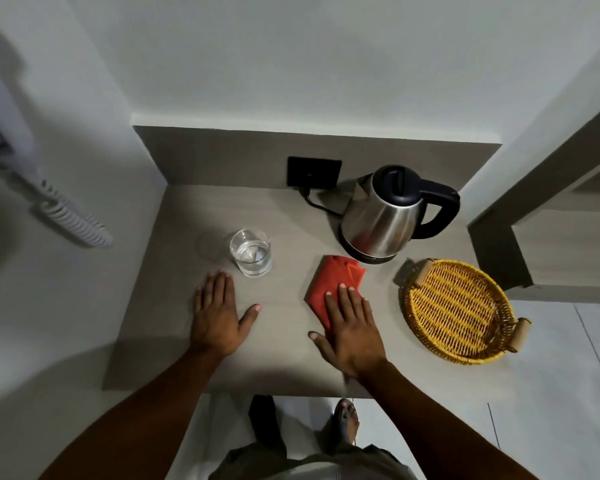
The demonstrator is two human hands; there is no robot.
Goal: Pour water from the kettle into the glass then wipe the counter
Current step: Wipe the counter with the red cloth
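A steel kettle (383,216) with a black lid and handle stands on its base at the back right of the grey counter (194,216). A clear glass (250,252) holding water stands left of centre. A folded red cloth (329,282) lies in front of the kettle. My right hand (350,325) lies flat on the cloth's near half, fingers spread and pressing it onto the counter. My left hand (219,313) rests palm down on the bare counter, just in front of the glass and apart from it, holding nothing.
A yellow woven basket tray (456,311) sits at the counter's right edge. A black wall socket (314,171) with the kettle's cord is behind the kettle. A wall phone with a coiled cord (73,216) hangs at the left. My feet show below the counter's front edge.
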